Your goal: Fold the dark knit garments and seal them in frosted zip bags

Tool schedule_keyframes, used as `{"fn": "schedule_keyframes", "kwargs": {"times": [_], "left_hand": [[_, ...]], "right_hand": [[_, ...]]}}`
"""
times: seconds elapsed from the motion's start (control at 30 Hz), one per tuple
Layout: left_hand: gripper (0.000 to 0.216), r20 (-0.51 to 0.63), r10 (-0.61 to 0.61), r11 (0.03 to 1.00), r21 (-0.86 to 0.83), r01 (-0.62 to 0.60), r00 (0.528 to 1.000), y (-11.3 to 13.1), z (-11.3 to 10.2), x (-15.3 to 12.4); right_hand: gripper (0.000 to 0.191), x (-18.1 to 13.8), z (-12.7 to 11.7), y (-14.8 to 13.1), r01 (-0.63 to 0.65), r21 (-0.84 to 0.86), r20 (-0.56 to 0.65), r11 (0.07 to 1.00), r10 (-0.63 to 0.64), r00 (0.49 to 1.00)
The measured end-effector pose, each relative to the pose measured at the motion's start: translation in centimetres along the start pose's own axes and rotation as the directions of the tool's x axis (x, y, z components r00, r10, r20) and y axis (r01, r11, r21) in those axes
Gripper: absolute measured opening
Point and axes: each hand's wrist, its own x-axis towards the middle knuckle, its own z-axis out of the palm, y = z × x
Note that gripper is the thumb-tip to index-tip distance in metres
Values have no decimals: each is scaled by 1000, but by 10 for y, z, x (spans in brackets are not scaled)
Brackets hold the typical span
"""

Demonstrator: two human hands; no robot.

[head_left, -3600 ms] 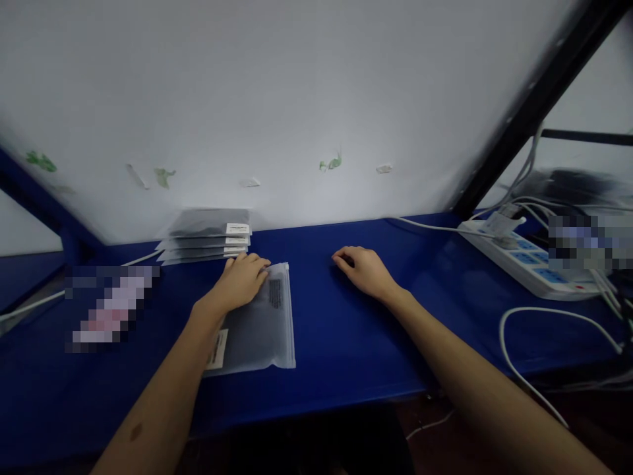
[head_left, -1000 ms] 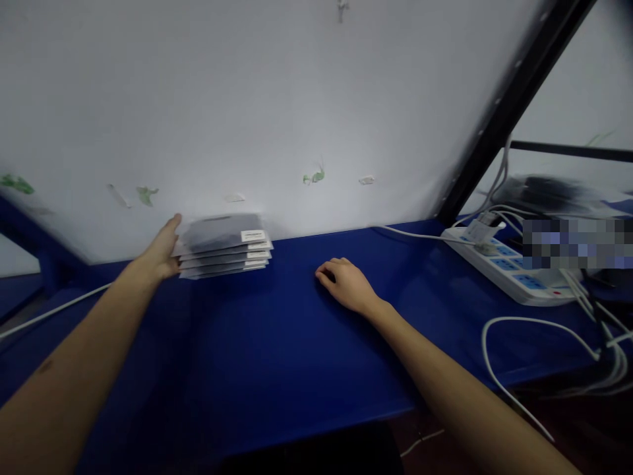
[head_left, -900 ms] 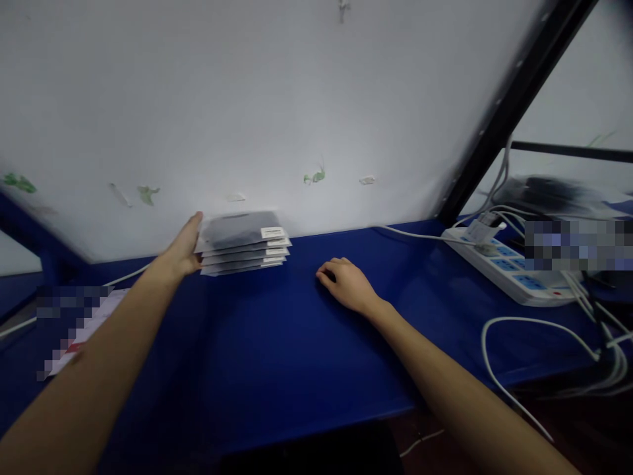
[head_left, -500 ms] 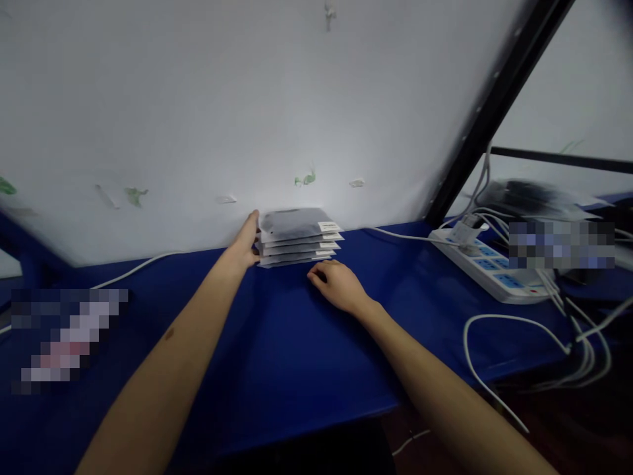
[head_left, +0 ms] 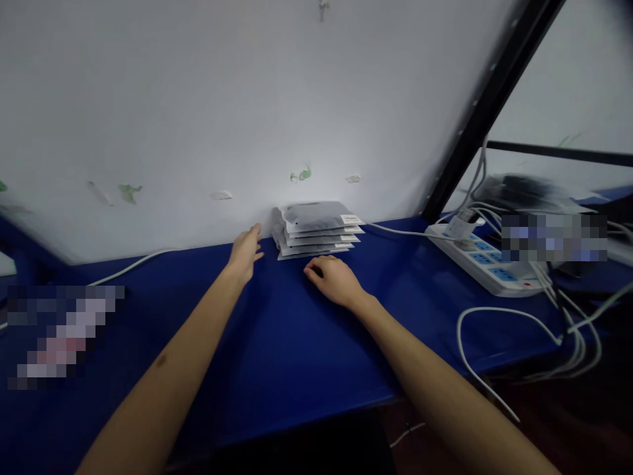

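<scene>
A stack of several flat packets (head_left: 316, 214), grey inside clear plastic with white labels at the right end, lies on the blue table (head_left: 297, 356) against the wall. Just left of it, apart from the packets, is my left hand (head_left: 246, 254), its fingers stretched out and holding nothing. My right hand (head_left: 333, 278) rests on the table in front of the stack. Its fingers are curled in toward the thumb, and nothing shows in them.
A white power strip (head_left: 487, 264) with blue sockets and plugged-in cables stands on the right. Loose white cable (head_left: 509, 310) loops over the table's front edge. A black slanted post (head_left: 494, 105) rises behind the strip. A blurred-out item (head_left: 69, 336) lies at the left.
The stack has shifted to the right along the wall. My left hand has let go of its left end and now sits apart from it. My right hand stays nearly in place.
</scene>
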Motion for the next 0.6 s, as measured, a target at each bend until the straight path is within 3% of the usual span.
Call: {"fn": "schedule_keyframes", "kwargs": {"times": [0.1,0.2,0.3,0.37,0.47,0.53,0.6], "left_hand": [[36,18,238,916,330,-230,971,-10,-46,-11],[46,230,383,592,683,-428,895,-27,-93,-24],[61,401,322,309,812,-495,858,-47,-125,-36],[67,438,264,212,843,-494,860,-57,-133,-42],[69,445,239,143,863,-484,863,-61,-131,-50],[69,448,233,134,864,-484,863,-60,-128,-53],[68,450,233,143,861,-488,862,-59,-126,-55]], "right_hand": [[21,1,0,1,-9,31,-27,999,10,1000],[20,2,0,6,-7,48,-169,999,15,986],[20,5,-3,15,-40,23,-428,999,46,903],[29,7,-6,24,-109,8,-563,994,95,821],[45,11,-13,43,-212,2,-656,977,161,737],[47,14,-16,56,-259,21,-673,966,205,711],[47,16,-18,68,-274,16,-655,961,218,724]]}}
